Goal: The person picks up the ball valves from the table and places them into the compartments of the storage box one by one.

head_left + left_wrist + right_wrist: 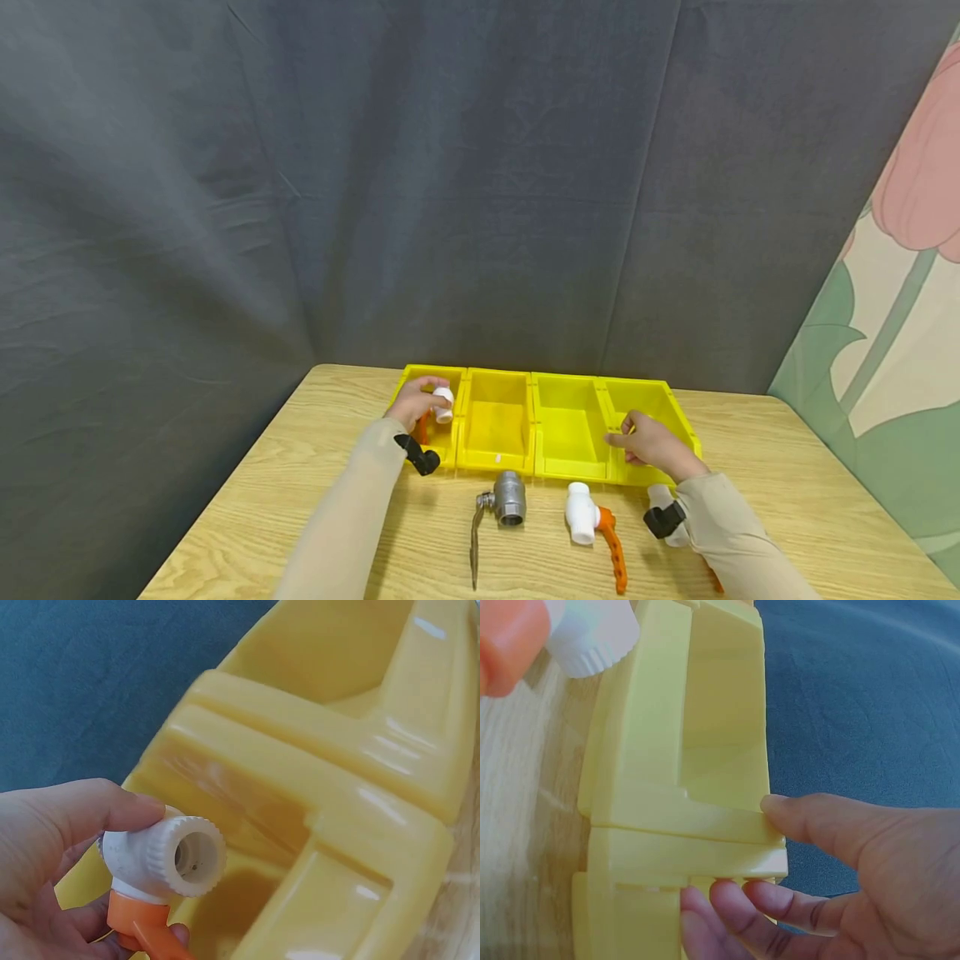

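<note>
Over the leftmost yellow bin (437, 452), my left hand (414, 402) (52, 862) pinches a white valve (444, 406) (142, 859) with an orange handle (154, 934). In the left wrist view the thumb lies on top of the valve body and fingers pass behind it, with the round opening facing outward. My right hand (652, 443) (877, 877) is at the divider (697, 851) between the two rightmost bins. Its thumb rests on the rim on one side and bent fingers reach down the other, gripping the divider.
Four yellow bins stand in a row. In front lie a grey metal valve (510, 498), a white valve with orange handle (581, 513), and another white valve (660, 498) partly hidden by my right wrist. A dark curtain (480, 183) hangs behind the wooden table (285, 467).
</note>
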Motion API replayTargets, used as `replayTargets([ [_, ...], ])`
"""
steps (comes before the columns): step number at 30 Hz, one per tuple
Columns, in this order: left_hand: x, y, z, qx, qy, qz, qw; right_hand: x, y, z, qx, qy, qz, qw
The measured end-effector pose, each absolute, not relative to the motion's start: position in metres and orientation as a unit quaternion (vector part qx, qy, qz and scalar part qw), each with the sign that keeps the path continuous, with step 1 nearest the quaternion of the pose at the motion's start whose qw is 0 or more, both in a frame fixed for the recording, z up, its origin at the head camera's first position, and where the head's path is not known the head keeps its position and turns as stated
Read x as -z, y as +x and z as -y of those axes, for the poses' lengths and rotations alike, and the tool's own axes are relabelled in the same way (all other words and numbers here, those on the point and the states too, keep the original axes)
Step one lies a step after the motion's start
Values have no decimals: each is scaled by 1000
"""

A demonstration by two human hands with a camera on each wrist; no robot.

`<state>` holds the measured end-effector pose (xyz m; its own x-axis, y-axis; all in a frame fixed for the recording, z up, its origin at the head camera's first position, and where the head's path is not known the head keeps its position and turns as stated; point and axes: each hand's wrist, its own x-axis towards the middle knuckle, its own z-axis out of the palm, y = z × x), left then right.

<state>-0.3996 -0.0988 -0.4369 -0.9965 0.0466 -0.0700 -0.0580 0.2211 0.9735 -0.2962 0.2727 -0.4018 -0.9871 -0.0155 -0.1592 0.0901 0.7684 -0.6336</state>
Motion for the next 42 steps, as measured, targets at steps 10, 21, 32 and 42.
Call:
replayTargets([
  [10, 442, -400, 96, -618, -24, -784, 41, 401, -296, -272, 337, 20, -938, 73],
  [21, 449, -404, 94, -606, -38, -794, 42, 402, -297, -271, 334, 18, -940, 71],
  [32, 453, -403, 92, -612, -20, -789, 45, 400, -296, -269, 337, 25, -938, 74],
  [42, 456, -405, 91, -592, -18, -805, 41, 401, -295, -271, 343, 28, -936, 75],
])
